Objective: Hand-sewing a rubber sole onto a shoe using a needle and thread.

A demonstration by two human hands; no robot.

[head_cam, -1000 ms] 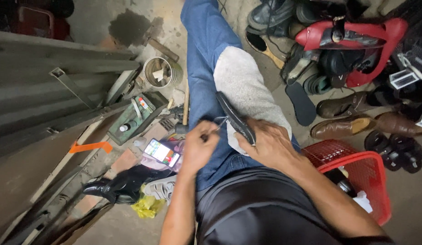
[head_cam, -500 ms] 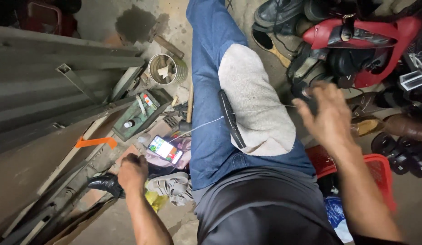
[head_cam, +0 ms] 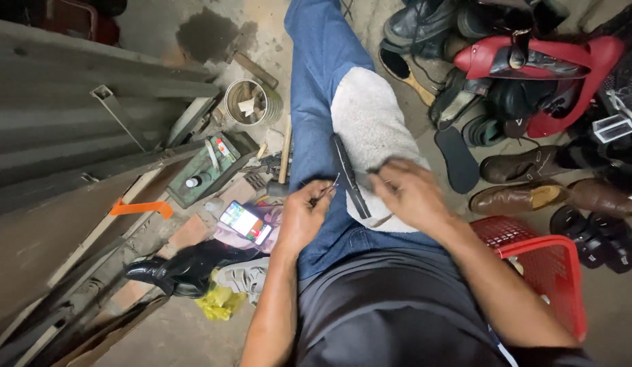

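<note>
The black sole (head_cam: pixel 348 175) lies on the pale cloth (head_cam: pixel 370 129) over your thigh, its long axis running away from you, tilted slightly left. Your left hand (head_cam: pixel 303 216) sits just left of its near end, fingers pinched on a thin needle (head_cam: pixel 333 183). Your right hand (head_cam: pixel 412 194) rests just right of it, fingers curled together on the cloth's edge; whether it grips thread, I cannot tell.
</note>
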